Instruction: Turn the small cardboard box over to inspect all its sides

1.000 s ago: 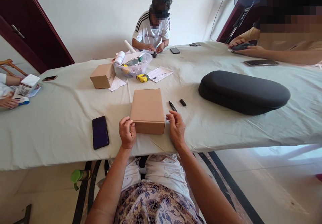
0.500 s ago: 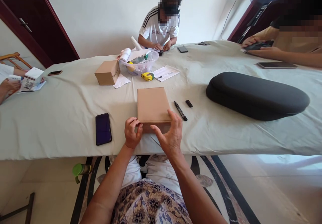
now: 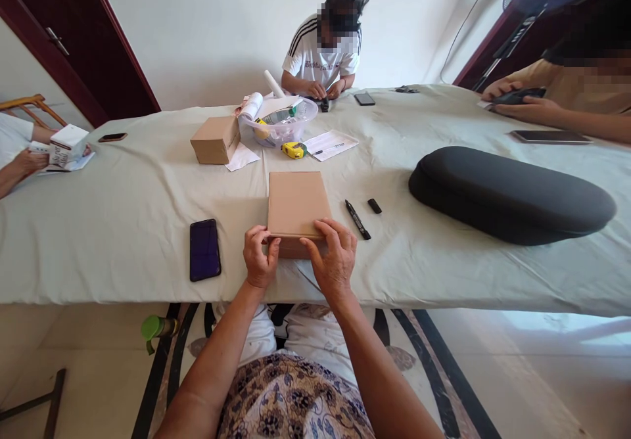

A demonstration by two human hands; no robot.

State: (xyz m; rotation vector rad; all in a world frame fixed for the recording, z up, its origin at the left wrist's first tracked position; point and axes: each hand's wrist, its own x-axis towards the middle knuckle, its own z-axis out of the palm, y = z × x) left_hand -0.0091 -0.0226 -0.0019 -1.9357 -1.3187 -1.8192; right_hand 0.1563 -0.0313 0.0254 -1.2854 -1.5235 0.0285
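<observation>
A brown cardboard box (image 3: 298,201) rests on the cloth-covered table in front of me, its lid looking closed or nearly so. At its near left corner, my left hand (image 3: 260,255) pinches the lid's edge between thumb and bent fingers. My right hand (image 3: 336,252) grips the near edge toward the right, fingers on top and thumb against the front. Right of the box lie an uncapped black marker (image 3: 357,219) and its black cap (image 3: 374,206). To the left a dark phone (image 3: 205,250) lies flat.
A black elongated case (image 3: 510,192) fills the right side. Farther back are a smaller cardboard box (image 3: 215,140), a plastic basin (image 3: 308,115) of items, a yellow tape measure (image 3: 294,150) and a paper sheet (image 3: 340,144). Other people sit at the far side, left and right.
My right hand's fingers have come down onto the box's near edge and its thumb has closed in. My left hand stays at the left corner. The view has shifted slightly.
</observation>
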